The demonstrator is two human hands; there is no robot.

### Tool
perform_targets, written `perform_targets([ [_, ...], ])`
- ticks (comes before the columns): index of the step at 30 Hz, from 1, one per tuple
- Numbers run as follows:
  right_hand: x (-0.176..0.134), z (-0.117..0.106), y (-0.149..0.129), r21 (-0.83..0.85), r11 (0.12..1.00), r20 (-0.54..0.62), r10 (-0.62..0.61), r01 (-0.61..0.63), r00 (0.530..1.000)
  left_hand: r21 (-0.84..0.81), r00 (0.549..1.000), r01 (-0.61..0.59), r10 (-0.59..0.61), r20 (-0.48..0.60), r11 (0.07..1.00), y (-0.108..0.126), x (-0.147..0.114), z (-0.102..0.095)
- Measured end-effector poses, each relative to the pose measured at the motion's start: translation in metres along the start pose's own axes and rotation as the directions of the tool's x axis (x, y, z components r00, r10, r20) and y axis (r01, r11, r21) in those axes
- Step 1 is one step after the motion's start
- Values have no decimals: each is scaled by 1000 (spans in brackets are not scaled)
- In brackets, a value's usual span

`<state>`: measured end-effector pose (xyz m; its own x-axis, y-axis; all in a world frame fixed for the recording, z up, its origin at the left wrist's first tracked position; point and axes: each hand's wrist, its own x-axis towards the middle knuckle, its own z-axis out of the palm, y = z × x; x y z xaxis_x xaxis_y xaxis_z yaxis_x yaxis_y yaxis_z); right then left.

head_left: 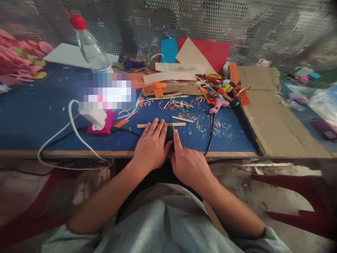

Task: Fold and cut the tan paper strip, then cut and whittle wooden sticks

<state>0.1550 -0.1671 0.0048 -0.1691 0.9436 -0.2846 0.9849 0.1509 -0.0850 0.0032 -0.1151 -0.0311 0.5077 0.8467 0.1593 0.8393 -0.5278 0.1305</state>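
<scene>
My left hand (152, 144) lies flat with its fingers stretched out, the fingertips pressing on a few thin wooden sticks (179, 124) laid side by side across the blue tabletop. A slim dark blade, seemingly a craft knife (172, 123), crosses the sticks just right of those fingertips. My right hand (190, 162) is closed on the knife, its index finger stretched along the top; the handle is mostly hidden in the palm. One loose wooden stick (182, 119) rests just beyond, close to the blade.
White shavings (221, 127) are scattered to the right, near a pink glue gun (219, 105) with a black cable. At left are a pink power socket (101, 124), white cable and clear bottle (92, 49). Coloured paper (207, 52) is behind; cardboard (276, 119) lies right.
</scene>
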Motion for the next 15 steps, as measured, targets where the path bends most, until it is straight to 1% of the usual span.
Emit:
perform_targets([
  [5, 0, 3, 2, 11, 1000, -12, -8, 8, 1000, -4, 1000, 7, -7, 25, 1000, -1, 2, 0],
  [10, -1, 3, 2, -20, 1000, -13, -17, 16, 1000, -26, 998, 15, -13, 61, 1000, -1, 4, -2],
  [15, 0, 0, 2, -41, 999, 10, -7, 7, 1000, -33, 996, 28, -25, 91, 999, 0, 4, -3],
])
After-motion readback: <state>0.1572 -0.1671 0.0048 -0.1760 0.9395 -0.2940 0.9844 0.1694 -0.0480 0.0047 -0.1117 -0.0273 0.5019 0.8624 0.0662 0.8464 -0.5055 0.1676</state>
